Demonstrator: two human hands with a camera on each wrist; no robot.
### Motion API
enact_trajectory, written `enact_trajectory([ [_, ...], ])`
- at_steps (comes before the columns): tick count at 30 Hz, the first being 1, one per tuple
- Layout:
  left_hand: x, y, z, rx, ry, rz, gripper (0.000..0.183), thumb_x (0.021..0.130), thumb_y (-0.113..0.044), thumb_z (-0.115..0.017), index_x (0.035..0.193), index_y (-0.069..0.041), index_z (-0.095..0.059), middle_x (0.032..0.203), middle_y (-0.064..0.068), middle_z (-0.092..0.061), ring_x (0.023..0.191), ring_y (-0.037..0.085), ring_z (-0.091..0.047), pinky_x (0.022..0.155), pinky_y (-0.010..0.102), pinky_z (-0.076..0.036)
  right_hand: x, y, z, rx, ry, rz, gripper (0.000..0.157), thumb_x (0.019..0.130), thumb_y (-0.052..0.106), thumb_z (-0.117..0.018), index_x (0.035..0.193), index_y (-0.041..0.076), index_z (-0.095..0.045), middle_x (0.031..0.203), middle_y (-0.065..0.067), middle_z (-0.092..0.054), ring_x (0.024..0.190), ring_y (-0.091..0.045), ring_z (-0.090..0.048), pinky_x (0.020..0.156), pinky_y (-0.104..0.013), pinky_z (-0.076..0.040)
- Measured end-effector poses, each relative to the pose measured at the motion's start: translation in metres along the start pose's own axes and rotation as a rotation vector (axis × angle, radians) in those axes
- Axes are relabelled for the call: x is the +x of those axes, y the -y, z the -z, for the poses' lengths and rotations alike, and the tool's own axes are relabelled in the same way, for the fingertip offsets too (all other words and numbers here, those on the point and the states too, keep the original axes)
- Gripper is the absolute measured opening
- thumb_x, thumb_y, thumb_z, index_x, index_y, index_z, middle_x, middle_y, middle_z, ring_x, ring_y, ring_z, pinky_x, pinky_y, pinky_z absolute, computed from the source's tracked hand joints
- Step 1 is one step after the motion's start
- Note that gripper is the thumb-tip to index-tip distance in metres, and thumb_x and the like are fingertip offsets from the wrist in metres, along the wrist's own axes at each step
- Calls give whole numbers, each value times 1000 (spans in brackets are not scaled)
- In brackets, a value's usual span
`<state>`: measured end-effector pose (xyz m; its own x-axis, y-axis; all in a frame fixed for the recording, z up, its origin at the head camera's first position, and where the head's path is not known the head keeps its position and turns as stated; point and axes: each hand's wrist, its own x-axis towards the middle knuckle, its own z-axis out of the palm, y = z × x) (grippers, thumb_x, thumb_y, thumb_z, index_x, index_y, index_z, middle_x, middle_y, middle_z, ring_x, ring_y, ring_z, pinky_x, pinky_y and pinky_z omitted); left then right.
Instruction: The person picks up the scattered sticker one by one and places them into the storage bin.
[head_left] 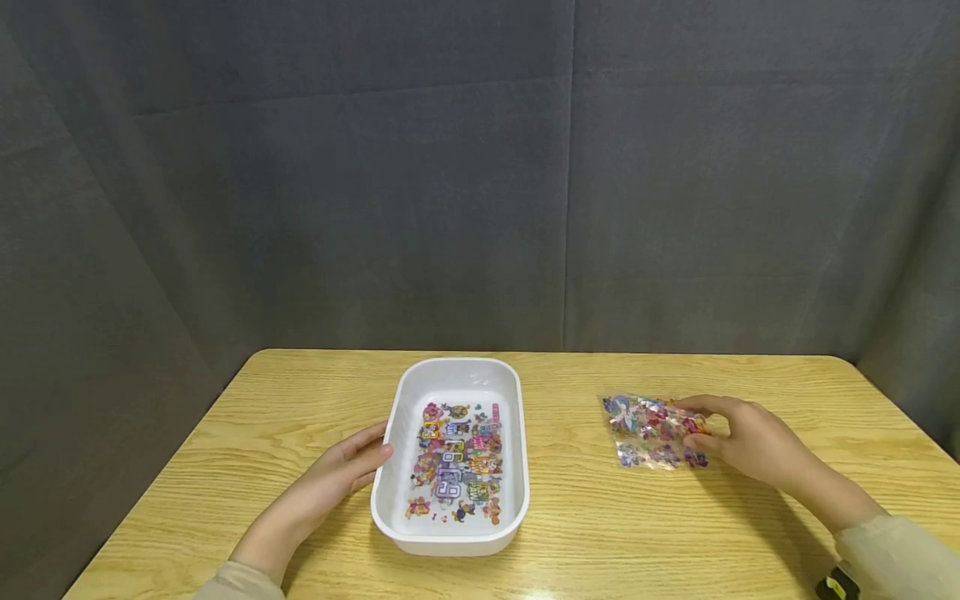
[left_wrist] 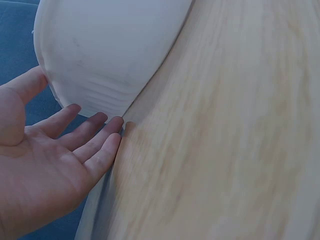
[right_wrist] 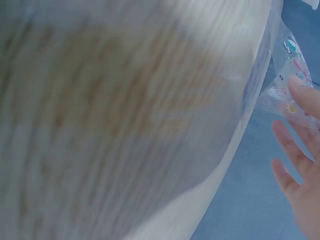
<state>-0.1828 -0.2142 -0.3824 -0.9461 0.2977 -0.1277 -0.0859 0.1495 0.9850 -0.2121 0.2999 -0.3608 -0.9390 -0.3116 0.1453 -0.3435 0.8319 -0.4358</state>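
Stickers (head_left: 453, 468) in white tray (head_left: 450, 545), lettering (head_left: 448, 483) illegible

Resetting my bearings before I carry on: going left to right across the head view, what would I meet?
Left sleeve → left hand → white tray → clear film with colourful pictures → right hand → right sleeve.
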Motion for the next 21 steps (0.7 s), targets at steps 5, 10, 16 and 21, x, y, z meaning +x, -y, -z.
enact_trajectory([
  [5,0,-1,0,3,-2,4,65,101,-29,-57,152,1,-31,152,22,-39,139,33,-38,114,44,-34,-1,6,2,11,-14,-8,45,90,20,-74,132,10,-63,119,-23,-65,43,-4,-24,40,-26,-30],
  [10,0,0,0,3,-6,3,64,101,-29,-57,152,1,-32,152,21,-39,139,33,-38,114,45,-34,-1,14,3,-1,-40,-1,44,89,23,-76,129,11,-65,117,-17,-67,51,-6,-37,44,-27,-31],
  [16,-2,-2,-1,7,-18,4,64,101,-30,-57,152,1,-33,151,22,-40,138,33,-40,113,44,-36,-2,24,2,-25,-82,20,43,86,23,-78,127,13,-67,113,-11,-69,80,-17,-61,53,-28,-35],
  [21,0,-1,-1,1,-4,-8,64,101,-28,-57,152,2,-33,151,22,-40,138,33,-40,113,44,-36,-6,31,1,-10,-115,32,42,85,18,-79,125,12,-68,108,-10,-71,56,-9,-47,47,-25,-32],
])
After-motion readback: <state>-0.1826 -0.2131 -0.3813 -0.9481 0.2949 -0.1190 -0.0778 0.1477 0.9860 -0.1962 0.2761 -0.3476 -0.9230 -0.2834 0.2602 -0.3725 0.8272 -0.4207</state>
